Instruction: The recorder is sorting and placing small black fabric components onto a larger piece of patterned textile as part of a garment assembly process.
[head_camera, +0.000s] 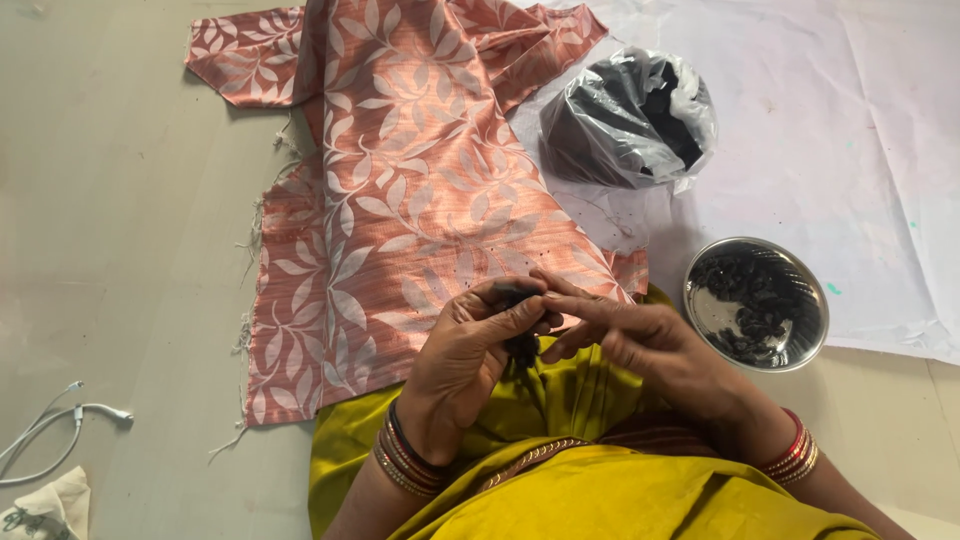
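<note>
My left hand (470, 350) is closed around a small dark clump (520, 345) held above my lap. My right hand (630, 335) reaches in from the right, its fingertips touching the top of that clump. Both wrists wear bangles. Under the hands lies a pink cloth with a pale leaf pattern (400, 190), spread on the floor. A round steel bowl (756, 303) with several dark pieces in it sits to the right of my right hand.
A clear plastic bag of dark material (628, 118) rests on a white sheet (850, 150) at the upper right. Yellow-green fabric (600, 490) covers my lap. A white cable (60, 435) and crumpled white cloth (45, 505) lie at the lower left.
</note>
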